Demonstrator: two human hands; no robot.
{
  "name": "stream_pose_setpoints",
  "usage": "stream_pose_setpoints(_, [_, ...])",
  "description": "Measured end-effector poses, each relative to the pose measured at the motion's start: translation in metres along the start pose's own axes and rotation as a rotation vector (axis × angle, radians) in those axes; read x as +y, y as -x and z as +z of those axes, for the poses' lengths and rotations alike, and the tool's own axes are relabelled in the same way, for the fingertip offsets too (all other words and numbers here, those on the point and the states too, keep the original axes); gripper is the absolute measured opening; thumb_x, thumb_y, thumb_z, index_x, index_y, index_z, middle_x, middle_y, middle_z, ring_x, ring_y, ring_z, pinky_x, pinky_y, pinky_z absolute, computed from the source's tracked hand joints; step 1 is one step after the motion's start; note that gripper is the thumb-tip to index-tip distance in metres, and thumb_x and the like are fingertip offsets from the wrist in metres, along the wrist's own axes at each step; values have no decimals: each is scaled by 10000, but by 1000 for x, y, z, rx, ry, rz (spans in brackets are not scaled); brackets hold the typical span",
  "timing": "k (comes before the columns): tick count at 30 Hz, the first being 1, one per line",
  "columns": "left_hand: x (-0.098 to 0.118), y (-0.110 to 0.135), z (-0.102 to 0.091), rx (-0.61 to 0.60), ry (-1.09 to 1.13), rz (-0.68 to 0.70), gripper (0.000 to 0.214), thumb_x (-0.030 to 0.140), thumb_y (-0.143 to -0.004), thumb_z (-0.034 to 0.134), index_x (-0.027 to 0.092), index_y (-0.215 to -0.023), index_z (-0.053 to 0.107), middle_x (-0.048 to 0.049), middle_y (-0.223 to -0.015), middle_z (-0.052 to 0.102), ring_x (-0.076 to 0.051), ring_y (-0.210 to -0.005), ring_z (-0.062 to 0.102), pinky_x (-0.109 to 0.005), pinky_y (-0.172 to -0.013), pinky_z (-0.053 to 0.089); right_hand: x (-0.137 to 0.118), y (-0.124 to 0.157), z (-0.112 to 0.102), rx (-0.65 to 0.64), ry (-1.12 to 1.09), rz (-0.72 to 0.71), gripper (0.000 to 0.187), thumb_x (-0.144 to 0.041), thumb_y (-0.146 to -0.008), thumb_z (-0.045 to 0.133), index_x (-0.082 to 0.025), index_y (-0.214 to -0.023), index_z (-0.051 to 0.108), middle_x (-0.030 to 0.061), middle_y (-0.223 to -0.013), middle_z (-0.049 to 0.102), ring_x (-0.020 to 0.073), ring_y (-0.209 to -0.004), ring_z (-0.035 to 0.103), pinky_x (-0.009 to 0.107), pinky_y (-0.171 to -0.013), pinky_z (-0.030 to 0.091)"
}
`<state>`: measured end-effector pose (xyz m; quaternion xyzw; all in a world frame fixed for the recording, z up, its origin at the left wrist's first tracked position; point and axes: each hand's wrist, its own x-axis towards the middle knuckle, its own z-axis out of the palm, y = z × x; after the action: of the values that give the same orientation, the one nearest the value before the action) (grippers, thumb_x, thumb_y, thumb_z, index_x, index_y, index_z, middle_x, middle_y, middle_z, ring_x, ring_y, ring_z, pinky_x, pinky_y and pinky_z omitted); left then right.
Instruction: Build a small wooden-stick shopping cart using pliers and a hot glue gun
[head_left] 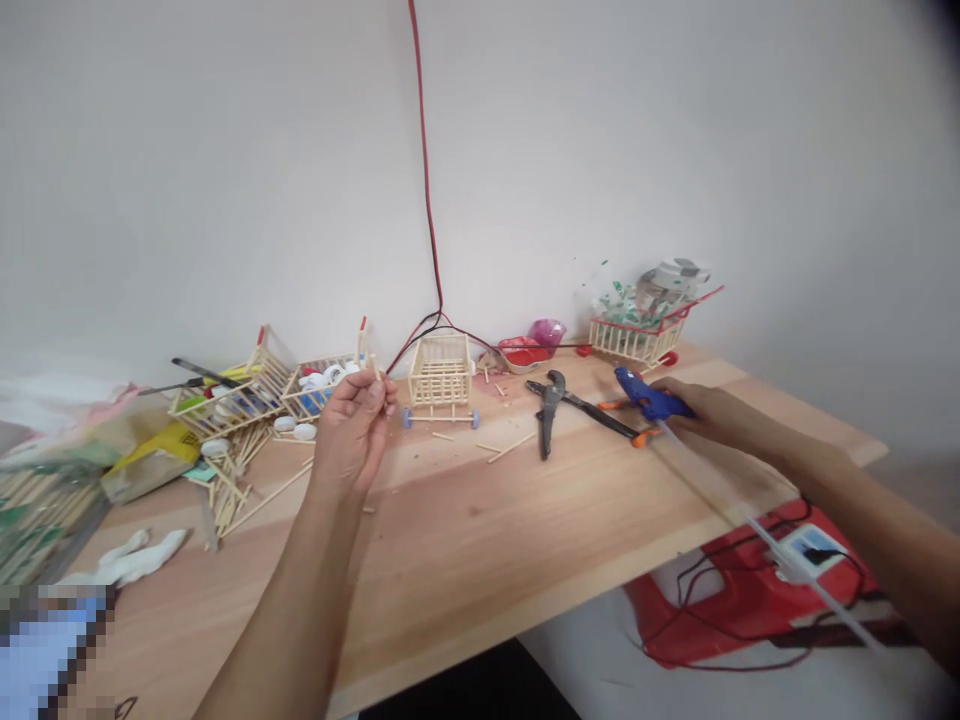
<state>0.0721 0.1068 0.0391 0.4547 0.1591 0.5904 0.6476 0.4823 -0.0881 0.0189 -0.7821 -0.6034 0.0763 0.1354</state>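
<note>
My left hand is closed, pinching a short wooden stick upright in front of the back row of carts. In my right hand is a blue hot glue gun, its nozzle pointing left and a long clear glue stick trailing from its rear. A small cart made of wooden sticks with bluish wheels stands just right of my left hand. Pliers lie between that cart and the glue gun, their handles reaching under it. Loose sticks lie on the table near the cart.
More stick carts holding white wheels and tools stand at left. A red-trimmed cart is at back right, near red and purple dishes. A white glove lies at left. Below the table edge, a red stool bears a power strip.
</note>
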Motion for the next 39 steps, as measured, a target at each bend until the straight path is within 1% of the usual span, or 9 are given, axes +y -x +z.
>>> stream_pose_setpoints(10, [-9,2,-2,31,-18,-40,286,235,-589,847,170,-790,654,-8,-706,663,-77,-659,585,-157,-569,443,14,-16,-4,-91,-352,-2,174,-216,-673,743,-139,-829,736,117,-813,704,216,-723,611,312,-684,432])
stream_pose_setpoints(16, [-6,4,1,21,-15,-49,271,240,-603,833,158,-777,642,-6,-706,657,-64,-643,569,-154,-573,433,26,-19,-9,-145,-421,45,382,-214,-631,797,-145,-1002,742,162,-991,711,227,-878,653,327,-765,439])
stream_pose_setpoints(20, [-3,6,3,22,-7,-48,273,239,-600,832,148,-774,642,-5,-696,655,-59,-634,562,-153,-573,429,21,-15,-8,-51,-476,171,418,-120,-587,807,-164,-998,744,164,-966,723,221,-908,675,334,-771,443])
stream_pose_setpoints(25, [-1,5,3,30,23,-46,293,237,-582,836,147,-769,629,-6,-692,662,-53,-591,539,-158,-550,414,21,-12,-7,22,-482,188,492,-49,-532,821,-179,-1001,751,199,-1002,714,259,-946,673,374,-803,445])
stream_pose_setpoints(29, [-1,3,2,55,28,-30,272,227,-606,817,143,-767,614,-6,-697,655,-52,-591,541,-161,-542,405,20,-18,-24,70,-337,230,445,-72,-555,816,-181,-981,752,186,-1080,698,228,-976,656,336,-768,440])
stream_pose_setpoints(31, [-1,3,3,72,11,-29,255,228,-627,802,143,-771,608,-3,-695,649,-50,-582,536,-163,-539,399,3,-23,-36,178,-176,196,349,-122,-599,801,-171,-942,757,181,-1096,693,228,-951,650,343,-750,433])
stream_pose_setpoints(34, [-1,6,3,79,-38,-38,235,236,-648,786,143,-777,613,0,-692,648,-49,-576,529,-167,-556,399,-53,-29,-37,307,22,63,210,-182,-698,737,-184,-907,758,135,-1002,725,212,-817,644,344,-715,429])
stream_pose_setpoints(37, [-3,8,2,49,-113,-60,223,256,-672,766,149,-809,626,-2,-717,660,-55,-591,531,-174,-575,398,-129,-35,-7,163,-3,-250,196,-298,-838,596,-215,-945,737,86,-971,729,213,-839,641,323,-726,445])
stream_pose_setpoints(39, [-5,9,1,10,-171,-72,211,267,-696,746,152,-827,628,-4,-730,665,-63,-607,534,-178,-579,393,-172,-40,24,18,29,-352,192,-302,-854,566,-225,-925,727,62,-936,727,203,-815,643,303,-721,444])
